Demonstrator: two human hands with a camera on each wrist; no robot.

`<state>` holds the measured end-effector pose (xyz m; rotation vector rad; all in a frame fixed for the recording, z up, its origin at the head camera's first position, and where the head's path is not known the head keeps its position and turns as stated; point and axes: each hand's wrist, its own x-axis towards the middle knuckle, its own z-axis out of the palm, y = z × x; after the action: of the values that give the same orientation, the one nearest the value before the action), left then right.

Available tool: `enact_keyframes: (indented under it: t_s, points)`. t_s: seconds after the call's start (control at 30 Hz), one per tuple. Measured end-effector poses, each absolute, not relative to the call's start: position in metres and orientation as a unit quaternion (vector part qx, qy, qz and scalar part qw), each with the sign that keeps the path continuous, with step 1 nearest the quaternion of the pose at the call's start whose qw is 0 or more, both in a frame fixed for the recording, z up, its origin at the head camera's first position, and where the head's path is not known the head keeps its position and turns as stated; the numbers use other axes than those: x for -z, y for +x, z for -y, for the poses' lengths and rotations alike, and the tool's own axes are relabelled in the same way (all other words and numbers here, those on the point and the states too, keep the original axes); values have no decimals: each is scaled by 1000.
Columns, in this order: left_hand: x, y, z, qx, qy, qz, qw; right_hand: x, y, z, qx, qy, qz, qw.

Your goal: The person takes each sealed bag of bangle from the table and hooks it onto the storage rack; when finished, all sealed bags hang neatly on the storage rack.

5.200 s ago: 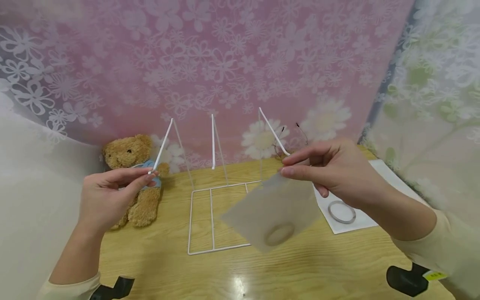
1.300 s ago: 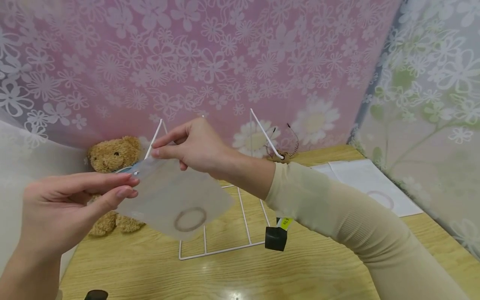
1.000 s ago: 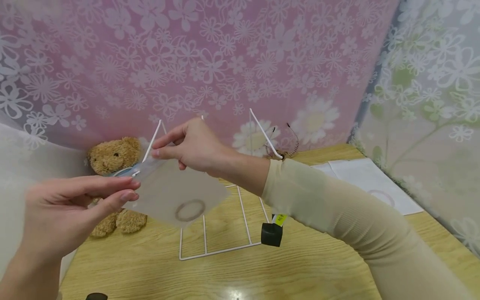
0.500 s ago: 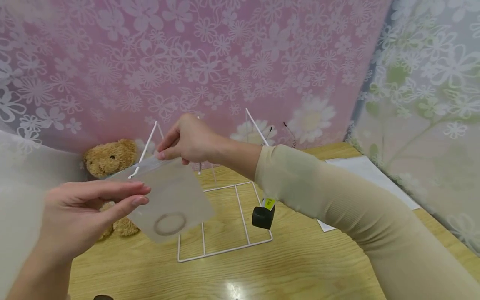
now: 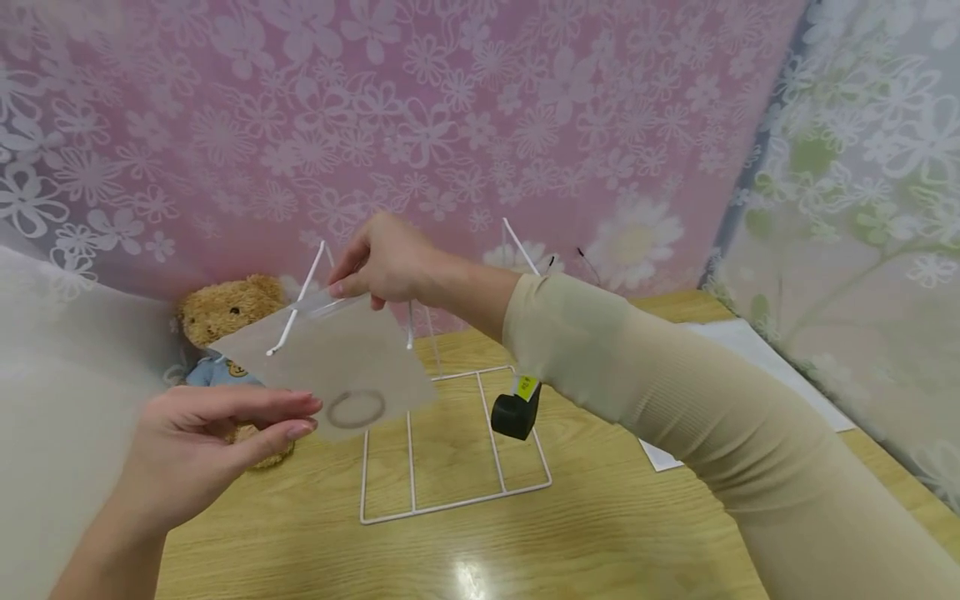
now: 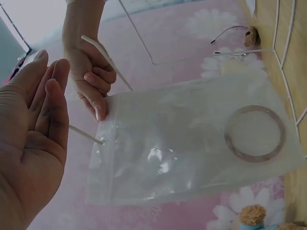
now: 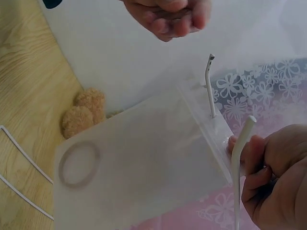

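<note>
Since the earliest frame, the translucent bag (image 5: pixel 341 358) has crossed from right to left, and we see that the left hand (image 5: pixel 202 454) has come off the tip of the left prong (image 5: pixel 285 332) on the white wire rack (image 5: pixel 411 475). That prong now runs through a hole near the bag's top edge, its tip poking out on the near side, the bag tilted. At the right hand (image 5: pixel 390 258), we find the grip pinching the same top edge between thumb and forefinger, just beside the prong. At the left hand, the grip is spread, near the prong's tip. We make out a ring (image 6: pixel 255 158) in the bag's lower part. A teddy bear (image 5: pixel 228 312) sits left of the rack on the worktop (image 5: pixel 600 533); a white sheet (image 5: pixel 742 343) lies to the right.
</note>
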<state>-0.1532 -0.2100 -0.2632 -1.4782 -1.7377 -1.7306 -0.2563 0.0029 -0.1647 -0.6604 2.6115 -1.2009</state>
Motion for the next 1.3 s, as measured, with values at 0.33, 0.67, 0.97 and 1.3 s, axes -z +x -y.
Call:
enact_keyframes:
  t_s: [0.33, 0.67, 0.97, 1.3]
  points:
    - [307, -148, 224, 587, -460, 660, 90, 165, -266, -1, 443, -184, -872, 102]
    - [347, -146, 233, 553, -315, 770, 42, 167, -274, -1, 461, -156, -869, 88]
    - [393, -145, 244, 542, -239, 805, 21, 170, -282, 4, 452, -133, -878, 87]
    - [426, -149, 233, 589, -150, 793, -46, 172, -297, 11, 457, -109, -878, 92]
